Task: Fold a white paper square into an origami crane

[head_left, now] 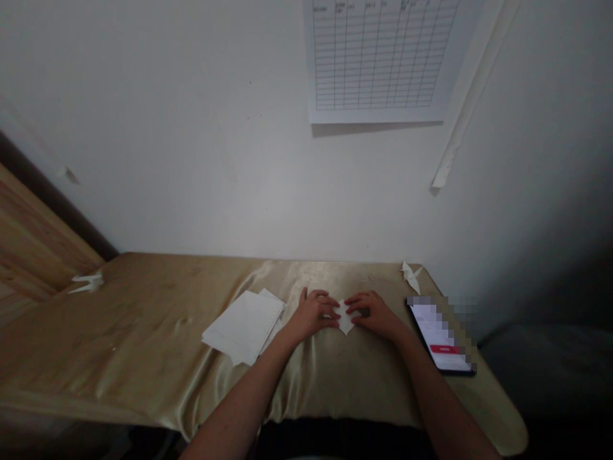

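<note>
A folded piece of white paper (345, 319) lies on the gold satin cloth (335, 383), its pointed end toward me. My left hand (313, 313) grips its left side with the fingers curled over the edge. My right hand (372, 313) holds the right side the same way. Much of the paper is hidden by my fingers. To the left of my left hand lies a loose stack of white paper sheets (243, 326). My hand does not touch it.
A white origami crane (412, 276) sits at the far right table edge, and another (86, 282) lies at the left. A smartphone (440, 337) with a lit screen lies to my right. A wooden panel (38, 236) stands at left, and a grid chart (378, 57) hangs on the wall.
</note>
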`<state>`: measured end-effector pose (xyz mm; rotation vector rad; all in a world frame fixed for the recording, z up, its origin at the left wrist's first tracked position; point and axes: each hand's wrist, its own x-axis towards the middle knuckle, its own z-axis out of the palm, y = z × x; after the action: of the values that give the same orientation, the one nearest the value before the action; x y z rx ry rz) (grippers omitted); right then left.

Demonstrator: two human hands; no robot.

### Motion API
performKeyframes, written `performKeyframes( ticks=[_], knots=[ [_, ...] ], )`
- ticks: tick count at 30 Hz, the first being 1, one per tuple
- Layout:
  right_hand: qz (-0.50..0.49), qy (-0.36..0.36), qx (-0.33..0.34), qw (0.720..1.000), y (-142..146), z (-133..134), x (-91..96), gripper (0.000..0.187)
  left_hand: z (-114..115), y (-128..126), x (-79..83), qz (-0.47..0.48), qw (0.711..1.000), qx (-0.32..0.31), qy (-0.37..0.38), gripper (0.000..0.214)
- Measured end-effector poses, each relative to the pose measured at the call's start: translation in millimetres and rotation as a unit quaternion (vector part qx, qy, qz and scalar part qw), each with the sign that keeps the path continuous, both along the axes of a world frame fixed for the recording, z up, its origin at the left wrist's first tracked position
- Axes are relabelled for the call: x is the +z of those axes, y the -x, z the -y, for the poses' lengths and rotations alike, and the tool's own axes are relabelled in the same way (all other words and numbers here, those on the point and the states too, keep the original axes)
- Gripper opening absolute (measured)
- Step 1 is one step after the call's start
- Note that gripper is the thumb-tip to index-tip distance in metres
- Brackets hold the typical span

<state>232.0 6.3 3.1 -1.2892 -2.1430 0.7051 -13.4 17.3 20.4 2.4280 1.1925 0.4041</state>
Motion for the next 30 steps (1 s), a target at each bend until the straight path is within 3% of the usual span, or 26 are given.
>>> performKeyframes(
  ticks=[12, 30],
  knots=[
    [-0.013, 0.016, 0.008, 1.0, 0, 4, 7.8, 0.013, 0, -3, -6.9, 0.024, 1.0, 0.008, -0.003, 0.01],
    [-0.054, 0.021, 0.001, 0.998, 1, 5, 7.7, 0.025, 1, -13, -8.7, 0.078, 0.995, 0.061, 0.016, 0.01]
  ],
)
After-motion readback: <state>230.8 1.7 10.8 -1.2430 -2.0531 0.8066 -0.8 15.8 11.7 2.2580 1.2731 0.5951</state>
